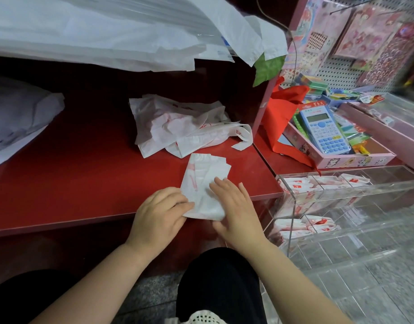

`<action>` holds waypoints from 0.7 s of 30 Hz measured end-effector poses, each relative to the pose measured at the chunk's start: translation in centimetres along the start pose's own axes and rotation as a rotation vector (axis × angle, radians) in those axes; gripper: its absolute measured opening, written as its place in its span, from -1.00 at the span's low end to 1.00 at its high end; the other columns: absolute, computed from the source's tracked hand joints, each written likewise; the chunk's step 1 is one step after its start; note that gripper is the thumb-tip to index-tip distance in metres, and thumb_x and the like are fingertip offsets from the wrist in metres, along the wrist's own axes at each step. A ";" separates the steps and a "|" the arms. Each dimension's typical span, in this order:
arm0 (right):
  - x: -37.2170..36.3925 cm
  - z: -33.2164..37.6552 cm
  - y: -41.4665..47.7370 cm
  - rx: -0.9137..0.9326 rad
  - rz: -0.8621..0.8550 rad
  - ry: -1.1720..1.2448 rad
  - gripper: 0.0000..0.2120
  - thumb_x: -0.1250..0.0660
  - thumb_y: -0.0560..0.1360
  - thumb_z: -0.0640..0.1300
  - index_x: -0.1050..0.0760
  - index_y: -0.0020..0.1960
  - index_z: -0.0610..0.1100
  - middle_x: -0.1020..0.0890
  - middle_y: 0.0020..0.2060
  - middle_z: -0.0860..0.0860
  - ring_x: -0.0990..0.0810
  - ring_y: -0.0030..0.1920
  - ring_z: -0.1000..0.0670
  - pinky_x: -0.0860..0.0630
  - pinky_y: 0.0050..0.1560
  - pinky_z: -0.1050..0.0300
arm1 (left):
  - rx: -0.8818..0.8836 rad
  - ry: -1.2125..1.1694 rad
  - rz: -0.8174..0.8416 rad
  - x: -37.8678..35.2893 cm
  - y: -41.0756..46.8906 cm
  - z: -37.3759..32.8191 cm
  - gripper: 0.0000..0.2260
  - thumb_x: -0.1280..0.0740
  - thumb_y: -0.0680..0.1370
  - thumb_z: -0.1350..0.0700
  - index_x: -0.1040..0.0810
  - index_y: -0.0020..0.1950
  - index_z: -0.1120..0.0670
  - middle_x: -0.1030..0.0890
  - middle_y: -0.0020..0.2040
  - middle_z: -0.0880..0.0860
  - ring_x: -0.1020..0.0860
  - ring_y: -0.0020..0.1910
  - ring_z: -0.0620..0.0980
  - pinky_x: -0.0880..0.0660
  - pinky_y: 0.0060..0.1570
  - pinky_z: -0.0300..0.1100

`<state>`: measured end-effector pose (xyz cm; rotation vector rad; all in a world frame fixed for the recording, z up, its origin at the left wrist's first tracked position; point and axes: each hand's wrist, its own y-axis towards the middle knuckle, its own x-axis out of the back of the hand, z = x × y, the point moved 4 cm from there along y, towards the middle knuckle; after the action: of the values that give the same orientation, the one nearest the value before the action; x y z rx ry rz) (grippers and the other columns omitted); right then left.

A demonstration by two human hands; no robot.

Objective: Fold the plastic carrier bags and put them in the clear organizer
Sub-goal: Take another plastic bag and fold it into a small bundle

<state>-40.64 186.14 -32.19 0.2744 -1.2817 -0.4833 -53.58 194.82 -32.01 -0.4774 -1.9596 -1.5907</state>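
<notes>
left fingers (180,203) are curled and pinch the near-left edge of the half-folded bag (201,181), prob to anchor that corner so the strip doesn't slide on the slick red shelf (84,174). right fingers (224,187) lie straight and a bit spread, flat on top of the plastic. they press, not grip, which reads as flattening a crease & squeezing air out. so the left hand (159,216) holds and the right hand (236,206) irons.

the bag lies at the shelf's front edge, near end under both hands, far end free w/ its ragged end pointing toward the loose bags (178,127). it's narrowed to a strip but not yet a compact packet, so i'd judge the fold approx halfway, w/ more turns needed from the near end up.

the loose bags sit crumpled further back on the shelf, apart from the strip, within reach as the next supply. the clear organizer (388,181) stands just right of the shelf edge, beside the right hand, so a finished packet needs only a short move over. folded bags (294,185) already sit in some upper compartments, w/ more in a lower tier. others look free, tho glare makes that hard to tell.

further right, a calculator (322,129) in a pink tray (355,161), not involved. big white bags (108,31) droop from a level above.
</notes>
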 end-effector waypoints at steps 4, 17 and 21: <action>0.0 -0.1 1.0 -0.021 -0.031 0.164 -0.65 -0.14 0.31 -0.19 -0.59 -0.02 -0.25 -0.67 -0.04 -0.14 -0.43 0.12 0.00 -0.13 0.28 0.12 | 0.056 -0.158 0.026 0.8 -0.4 0.0 -0.82 -0.30 0.38 0.12 -0.64 -0.08 0.08 -0.65 -0.12 0.09 -0.47 0.05 -0.02 -0.42 0.03 -0.22; 1.3 -0.1 1.8 -0.378 -0.051 0.654 -0.88 -0.32 0.46 -0.23 -0.60 -0.22 -0.14 -0.54 -0.40 -0.11 -0.38 -0.39 0.01 -0.33 -0.27 0.22 | 0.545 -0.338 0.261 -0.1 0.6 2.9 -0.47 -0.08 0.38 -0.27 -0.58 -0.37 0.14 -0.63 -0.28 -0.08 -0.54 -0.15 -0.09 -0.44 -0.16 -0.21; 0.7 -0.8 3.2 -0.559 -0.104 0.667 -0.63 -0.30 0.48 -0.29 -0.27 -0.45 -0.17 -0.25 -0.53 0.07 -0.19 -0.46 0.13 -0.16 -0.42 0.29 | 0.682 -0.240 0.155 0.3 1.2 2.7 -0.51 -0.21 0.44 -0.22 -0.16 -0.54 0.02 -0.27 -0.53 -0.01 -0.33 -0.41 -0.05 -0.23 -0.31 -0.21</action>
<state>-39.12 188.53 -30.36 0.0181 -0.4550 -0.7407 -53.63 197.65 -31.31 -0.5288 -2.4106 -0.7167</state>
